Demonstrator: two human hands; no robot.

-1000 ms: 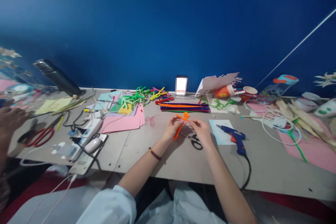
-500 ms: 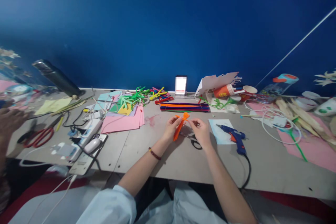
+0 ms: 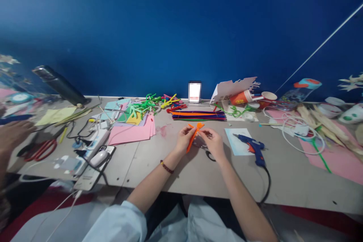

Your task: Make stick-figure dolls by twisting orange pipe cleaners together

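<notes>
My left hand (image 3: 185, 138) pinches an orange pipe-cleaner piece (image 3: 190, 143), and my right hand (image 3: 213, 142) grips its upper end with fingertips, over the black-handled scissors (image 3: 210, 156), near the pipe-cleaner bundle (image 3: 198, 115). I seem to be shaping it; the next move likely calls for a steady left hold and small right-hand twists.

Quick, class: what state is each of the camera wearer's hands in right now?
Left hand: closed, holding the orange strip.
Right hand: closed, fingers pinching the same orange strip.
</notes>
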